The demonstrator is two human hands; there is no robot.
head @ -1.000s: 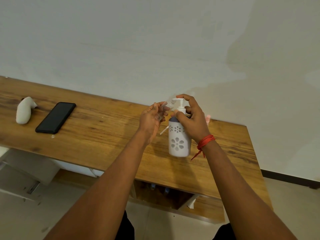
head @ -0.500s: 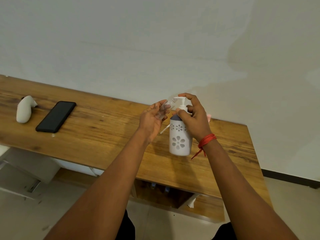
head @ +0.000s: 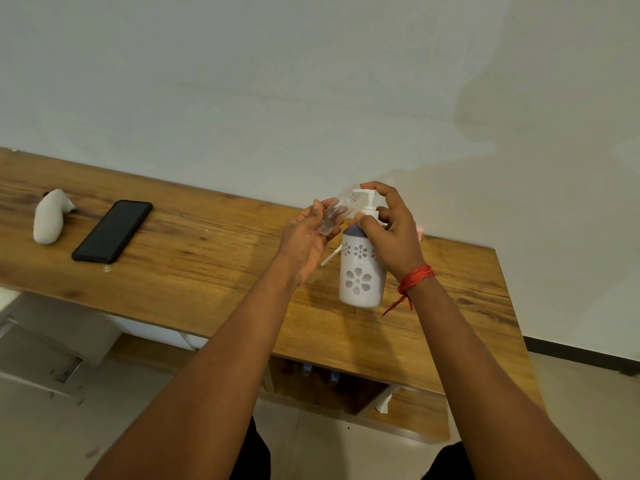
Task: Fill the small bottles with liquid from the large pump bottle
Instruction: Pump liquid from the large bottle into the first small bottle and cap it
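The small bottle [head: 334,216], clear and tilted, is held in the fingers of the left hand [head: 304,237], its mouth at the spout of the pump bottle [head: 362,275]. The pump bottle's neck is gripped by the right hand [head: 391,230]. The small bottle is judged light, thin-walled and slippery, and is best held mid-body.

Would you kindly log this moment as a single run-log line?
step: filling | left hand: holds small clear bottle at spout | right hand: holds pump bottle, finger on pump head | bottle contents: unclear
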